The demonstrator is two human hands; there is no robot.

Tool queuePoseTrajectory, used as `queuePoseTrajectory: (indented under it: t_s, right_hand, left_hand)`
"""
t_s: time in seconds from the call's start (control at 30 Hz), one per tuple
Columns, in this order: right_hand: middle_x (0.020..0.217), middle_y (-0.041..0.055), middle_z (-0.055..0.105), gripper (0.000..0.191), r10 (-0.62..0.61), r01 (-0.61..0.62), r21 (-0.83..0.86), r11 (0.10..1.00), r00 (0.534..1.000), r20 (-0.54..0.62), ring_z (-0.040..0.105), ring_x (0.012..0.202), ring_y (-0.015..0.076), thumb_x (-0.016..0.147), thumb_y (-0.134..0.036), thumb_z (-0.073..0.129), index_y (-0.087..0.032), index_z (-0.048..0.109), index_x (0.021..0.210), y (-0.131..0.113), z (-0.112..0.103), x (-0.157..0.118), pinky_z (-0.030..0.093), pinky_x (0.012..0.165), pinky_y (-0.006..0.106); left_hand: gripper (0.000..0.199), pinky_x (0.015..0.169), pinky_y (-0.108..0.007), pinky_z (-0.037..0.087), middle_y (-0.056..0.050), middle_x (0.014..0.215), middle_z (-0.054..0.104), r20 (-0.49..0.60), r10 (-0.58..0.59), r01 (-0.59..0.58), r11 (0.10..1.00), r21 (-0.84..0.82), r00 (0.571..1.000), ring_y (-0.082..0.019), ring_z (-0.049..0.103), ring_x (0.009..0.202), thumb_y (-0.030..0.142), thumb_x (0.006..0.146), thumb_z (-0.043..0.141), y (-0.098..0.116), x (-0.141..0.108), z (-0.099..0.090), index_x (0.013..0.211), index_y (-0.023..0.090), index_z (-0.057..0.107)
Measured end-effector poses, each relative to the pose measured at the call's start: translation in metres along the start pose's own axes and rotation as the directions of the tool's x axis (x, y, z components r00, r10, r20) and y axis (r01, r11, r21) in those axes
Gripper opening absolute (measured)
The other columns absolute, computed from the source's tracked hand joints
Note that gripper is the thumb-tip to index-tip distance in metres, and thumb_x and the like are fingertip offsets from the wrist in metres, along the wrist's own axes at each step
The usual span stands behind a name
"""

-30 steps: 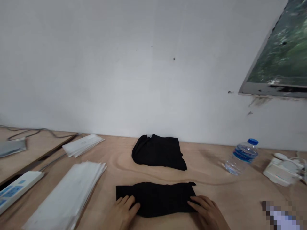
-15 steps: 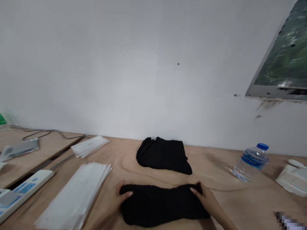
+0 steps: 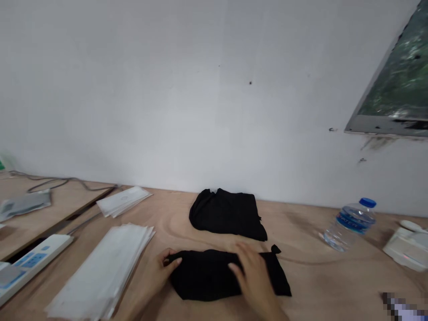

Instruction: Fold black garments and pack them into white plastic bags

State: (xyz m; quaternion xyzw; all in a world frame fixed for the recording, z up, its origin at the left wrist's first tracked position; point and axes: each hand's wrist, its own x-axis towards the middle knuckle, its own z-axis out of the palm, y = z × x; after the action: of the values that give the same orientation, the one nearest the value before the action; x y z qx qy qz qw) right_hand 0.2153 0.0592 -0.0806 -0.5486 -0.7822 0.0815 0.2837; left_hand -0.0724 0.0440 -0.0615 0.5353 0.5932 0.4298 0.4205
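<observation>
A folded black cloth lies flat on the wooden table in front of me, a small dark knot or tab sticking up at its far right corner. My left hand pinches its left end between thumb and fingers. Over the right half of the cloth is my right hand, thumb and fingers apart, slightly blurred; whether it touches the fabric I cannot tell. Another black cloth piece rests behind, near the wall.
Clear plastic bags are stacked at left, with more bags behind. A power strip lies far left. At right stand a water bottle and a white box-like item.
My right hand has let go of the cloth's right end and moved left over its middle. The left hand keeps its hold. The view has shifted slightly.
</observation>
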Motion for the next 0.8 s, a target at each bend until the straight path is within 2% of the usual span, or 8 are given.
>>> queuePoseTrajectory:
  t_s: [0.1, 0.23, 0.33, 0.4, 0.53, 0.63, 0.73, 0.8]
  right_hand:
    - [0.150, -0.0014, 0.032, 0.056, -0.119, 0.120, 0.014, 0.993, 0.959, 0.256, 0.024, 0.138, 0.0327, 0.088, -0.048, 0.047, -0.037, 0.032, 0.141, -0.045, 0.021, -0.003, 0.023, 0.107, 0.063]
    - [0.153, -0.0030, 0.016, 0.062, -0.149, 0.155, 0.022, 0.988, 0.889, 0.432, 0.013, 0.140, 0.0358, 0.087, -0.057, 0.044, -0.041, 0.021, 0.143, -0.052, 0.034, -0.011, 0.013, 0.105, 0.071]
    - [0.154, -0.0009, 0.013, 0.067, -0.146, 0.158, 0.004, 0.987, 0.899, 0.412, 0.012, 0.140, 0.0365, 0.085, -0.063, 0.040, -0.038, 0.018, 0.144, -0.044, 0.038, -0.016, 0.013, 0.105, 0.072]
    - [0.153, 0.0005, 0.013, 0.073, -0.143, 0.157, -0.005, 0.988, 0.908, 0.394, 0.012, 0.140, 0.0354, 0.085, -0.064, 0.039, -0.033, 0.013, 0.145, -0.041, 0.044, -0.019, 0.012, 0.106, 0.070]
    - [0.153, 0.0010, 0.013, 0.077, -0.137, 0.156, -0.005, 0.988, 0.883, 0.450, 0.015, 0.140, 0.0353, 0.084, -0.061, 0.042, -0.028, 0.010, 0.146, -0.036, 0.061, -0.028, 0.014, 0.107, 0.069]
    - [0.153, 0.0035, 0.016, 0.079, -0.137, 0.157, -0.017, 0.987, 0.904, 0.406, 0.017, 0.140, 0.0360, 0.082, -0.063, 0.045, -0.024, 0.018, 0.146, -0.036, 0.068, -0.033, 0.018, 0.108, 0.065]
    - [0.139, 0.0112, 0.049, 0.064, -0.091, 0.112, -0.060, 0.992, 0.956, 0.280, 0.038, 0.131, 0.0352, 0.082, -0.055, 0.051, -0.018, 0.047, 0.134, -0.033, 0.067, -0.041, 0.023, 0.110, 0.057]
    - [0.114, 0.0126, 0.068, 0.045, -0.033, 0.054, -0.106, 0.993, 0.982, 0.189, 0.056, 0.115, 0.0341, 0.080, -0.045, 0.057, -0.017, 0.063, 0.116, -0.023, 0.062, -0.049, 0.028, 0.108, 0.055]
  left_hand:
    - [0.029, 0.054, -0.025, 0.039, 0.005, 0.056, 0.056, -0.015, 0.017, -0.017, 0.999, -0.049, 1.000, -0.015, 0.052, 0.057, 0.045, 0.062, 0.070, -0.006, -0.001, -0.003, 0.063, 0.020, 0.057]
    - [0.037, 0.055, -0.027, 0.043, 0.005, 0.052, 0.052, -0.197, -0.009, -0.008, 0.996, -0.086, 0.980, -0.016, 0.052, 0.055, 0.050, 0.056, 0.071, -0.020, -0.003, -0.012, 0.056, 0.021, 0.049]
    - [0.040, 0.057, -0.031, 0.047, 0.001, 0.060, 0.058, -0.252, -0.052, 0.025, 0.994, -0.107, 0.966, -0.021, 0.060, 0.062, 0.059, 0.059, 0.066, -0.025, -0.007, -0.017, 0.064, 0.021, 0.053]
    - [0.040, 0.059, -0.033, 0.050, -0.001, 0.067, 0.064, -0.229, -0.070, 0.057, 0.996, -0.061, 0.971, -0.024, 0.064, 0.069, 0.058, 0.060, 0.067, -0.022, -0.011, -0.018, 0.073, 0.021, 0.059]
    - [0.034, 0.069, -0.037, 0.052, -0.003, 0.070, 0.069, -0.046, -0.054, 0.058, 0.994, 0.091, 0.997, -0.028, 0.066, 0.078, 0.051, 0.063, 0.067, 0.000, -0.014, -0.010, 0.074, 0.020, 0.063]
    - [0.033, 0.079, -0.038, 0.052, -0.005, 0.088, 0.072, 0.061, -0.001, 0.008, 0.994, -0.108, 0.998, -0.027, 0.066, 0.090, 0.050, 0.074, 0.060, 0.026, -0.015, 0.015, 0.087, 0.020, 0.063]
    - [0.041, 0.089, -0.038, 0.049, -0.008, 0.110, 0.067, 0.166, 0.117, -0.053, 0.936, -0.349, 0.979, -0.025, 0.063, 0.101, 0.049, 0.074, 0.062, 0.042, -0.019, 0.048, 0.105, 0.022, 0.058]
    - [0.043, 0.094, -0.039, 0.047, -0.008, 0.113, 0.066, 0.113, 0.185, -0.139, 0.934, -0.329, 0.976, -0.024, 0.062, 0.104, 0.045, 0.072, 0.065, 0.038, -0.024, 0.064, 0.107, 0.023, 0.057]
